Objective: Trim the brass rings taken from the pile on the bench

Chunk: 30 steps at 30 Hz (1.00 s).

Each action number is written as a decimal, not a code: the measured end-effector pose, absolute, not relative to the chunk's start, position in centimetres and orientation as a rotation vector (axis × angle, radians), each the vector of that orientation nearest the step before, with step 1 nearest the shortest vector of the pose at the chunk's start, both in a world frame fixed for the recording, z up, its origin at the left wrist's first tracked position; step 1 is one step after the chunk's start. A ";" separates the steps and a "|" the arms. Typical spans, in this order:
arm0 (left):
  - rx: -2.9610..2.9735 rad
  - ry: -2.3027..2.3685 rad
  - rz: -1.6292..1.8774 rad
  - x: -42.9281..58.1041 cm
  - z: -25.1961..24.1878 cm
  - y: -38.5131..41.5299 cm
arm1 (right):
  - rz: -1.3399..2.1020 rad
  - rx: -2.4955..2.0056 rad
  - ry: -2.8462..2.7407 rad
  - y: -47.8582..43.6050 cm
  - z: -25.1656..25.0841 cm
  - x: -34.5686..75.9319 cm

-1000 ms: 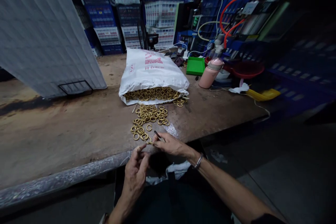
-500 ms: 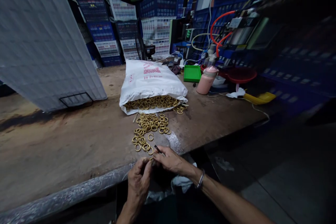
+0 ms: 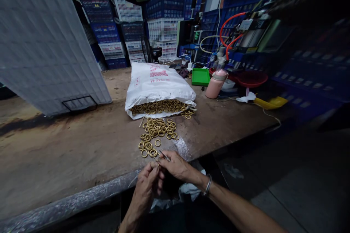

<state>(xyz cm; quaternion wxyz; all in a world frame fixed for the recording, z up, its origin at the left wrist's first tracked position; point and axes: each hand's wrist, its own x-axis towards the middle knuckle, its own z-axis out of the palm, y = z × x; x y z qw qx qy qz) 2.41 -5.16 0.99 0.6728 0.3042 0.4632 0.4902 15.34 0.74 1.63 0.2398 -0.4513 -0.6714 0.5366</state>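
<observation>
My left hand [image 3: 146, 187] and my right hand [image 3: 176, 166] meet at the near edge of the wooden table [image 3: 68, 153]. Both are closed in a pinch around a small brass ring [image 3: 157, 165] held between their fingertips. The right hand also grips a thin dark tool [image 3: 164, 156] that points toward the pile. Just beyond the fingers lies a loose pile of brass rings [image 3: 157, 133]. Behind it, a white sack [image 3: 158, 83] lies on its side with more rings spilling from its open mouth.
A grey ribbed panel [image 3: 46, 51] leans at the left. A pink bottle [image 3: 216, 83], a green tray [image 3: 200, 76], a red basin [image 3: 251, 78] and a yellow scoop [image 3: 270, 102] stand at the right. Stacked crates [image 3: 164, 25] fill the back. Plastic film wraps the table's front edge [image 3: 82, 196].
The view tilted upward, so table and hands sit lower in the picture. My hands have drawn closer together at the table edge, still pinching the ring.
</observation>
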 end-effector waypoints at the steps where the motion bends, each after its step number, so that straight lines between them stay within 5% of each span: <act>1: 0.658 1.024 1.107 2.4 1.1 -5.2 | 1.479 -1.225 -1.827 0.7 1.7 15.3; 5: 0.614 1.027 1.108 2.5 1.4 -5.3 | 1.488 -1.236 -1.809 0.8 2.3 15.2; 11: 0.672 1.135 1.158 2.4 0.7 -4.9 | 0.972 -1.269 -2.220 0.4 2.2 15.7; 18: 0.795 1.245 1.179 2.2 0.4 -4.7 | 0.769 -1.269 -2.516 -0.1 1.5 15.4; 30: 0.670 1.019 1.134 2.7 1.6 -5.8 | 0.432 -1.682 -2.454 3.3 1.3 16.0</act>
